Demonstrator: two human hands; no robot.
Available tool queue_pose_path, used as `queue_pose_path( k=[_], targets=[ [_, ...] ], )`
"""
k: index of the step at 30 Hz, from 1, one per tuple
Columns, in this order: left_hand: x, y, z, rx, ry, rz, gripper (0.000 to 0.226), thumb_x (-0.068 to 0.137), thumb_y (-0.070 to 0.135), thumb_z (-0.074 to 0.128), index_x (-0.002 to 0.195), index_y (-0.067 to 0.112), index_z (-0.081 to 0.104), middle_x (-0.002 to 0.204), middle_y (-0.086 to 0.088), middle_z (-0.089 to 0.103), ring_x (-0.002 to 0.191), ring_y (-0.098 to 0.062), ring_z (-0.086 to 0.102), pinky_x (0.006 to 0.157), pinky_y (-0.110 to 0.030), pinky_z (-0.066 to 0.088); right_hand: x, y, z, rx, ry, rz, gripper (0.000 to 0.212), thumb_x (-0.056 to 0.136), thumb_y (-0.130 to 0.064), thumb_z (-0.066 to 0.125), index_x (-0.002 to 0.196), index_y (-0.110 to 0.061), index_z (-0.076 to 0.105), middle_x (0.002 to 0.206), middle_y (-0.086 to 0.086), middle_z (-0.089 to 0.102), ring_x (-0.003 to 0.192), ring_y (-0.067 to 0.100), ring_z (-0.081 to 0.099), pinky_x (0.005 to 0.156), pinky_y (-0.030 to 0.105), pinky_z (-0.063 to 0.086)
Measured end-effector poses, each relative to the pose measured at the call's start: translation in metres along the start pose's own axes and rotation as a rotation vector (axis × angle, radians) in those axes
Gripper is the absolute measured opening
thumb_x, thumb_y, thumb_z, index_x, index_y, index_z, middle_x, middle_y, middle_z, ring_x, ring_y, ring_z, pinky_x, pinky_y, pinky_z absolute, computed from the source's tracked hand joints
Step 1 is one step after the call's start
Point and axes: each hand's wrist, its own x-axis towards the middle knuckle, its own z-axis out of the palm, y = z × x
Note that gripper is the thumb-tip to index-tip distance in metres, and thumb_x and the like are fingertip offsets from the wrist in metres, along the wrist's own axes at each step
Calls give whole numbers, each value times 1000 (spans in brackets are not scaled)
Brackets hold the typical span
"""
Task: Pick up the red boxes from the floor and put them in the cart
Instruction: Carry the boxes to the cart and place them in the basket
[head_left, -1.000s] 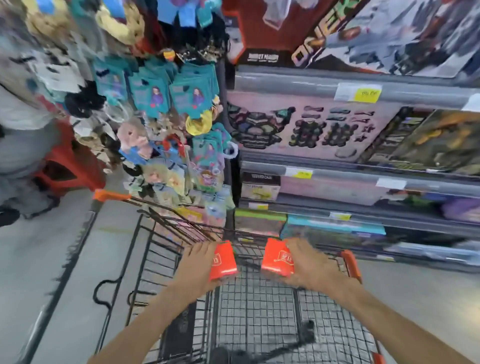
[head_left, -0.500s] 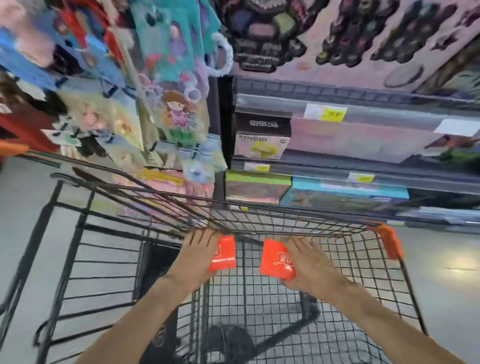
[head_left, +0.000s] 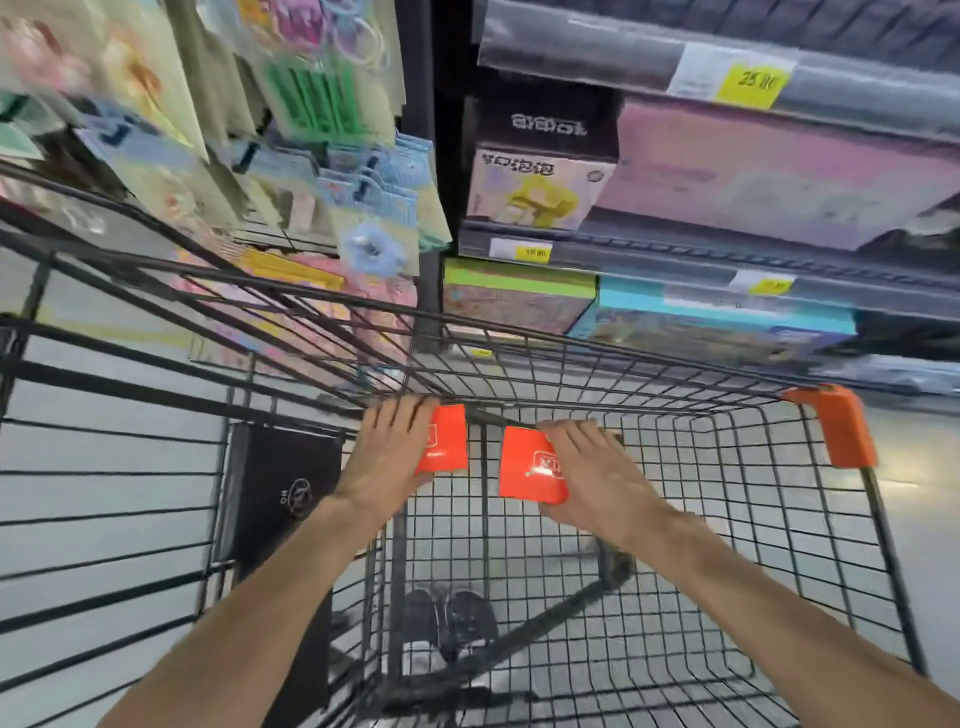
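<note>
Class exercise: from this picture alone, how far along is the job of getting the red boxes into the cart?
Done: two boxes are off the floor. In hand: the left hand grips one red box and the right hand another red box, both held inside the cart basket, above its wire bottom. Left: releasing them; the bottom shows no boxes lying on it yet.

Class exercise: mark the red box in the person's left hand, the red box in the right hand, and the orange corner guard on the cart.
left red box (head_left: 445, 440), head view, on its bare front face.
right red box (head_left: 529, 465), head view, on its printed face.
orange corner guard (head_left: 837, 425), head view, mid-piece, on the cart (head_left: 597, 353) rim.
</note>
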Motion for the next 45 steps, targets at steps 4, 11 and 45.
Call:
queue_pose_path(
  k=[4, 11, 45],
  targets=[
    [-2, -5, -4, 41, 32, -30, 105, 75, 39, 85, 154, 10, 22, 141, -9, 40, 129, -29, 40, 118, -47, 26, 14, -5, 2, -8, 31, -8, 105, 73, -48, 84, 154, -15, 26, 147, 4, 41, 135, 24, 40, 119, 41, 30],
    [1, -5, -7, 24, 32, -50, 106, 76, 30, 85, 155, 15, 16, 146, -12, 36, 134, -30, 37, 122, -49, 19, 45, -18, 3, -89, 128, -16, 98, 73, -53, 81, 150, -18, 34, 142, 1, 50, 129, 25, 44, 114, 46, 28],
    [-29, -1, -47, -15, 49, 34, 92, 91, 35, 70, 158, 18, 9, 158, -14, 21, 147, -32, 22, 123, -45, 17, 18, -38, 4, -173, 103, -100, 80, 92, -40, 68, 157, -16, 28, 162, 8, 29, 152, 30, 22, 124, 47, 22]
  ],
)
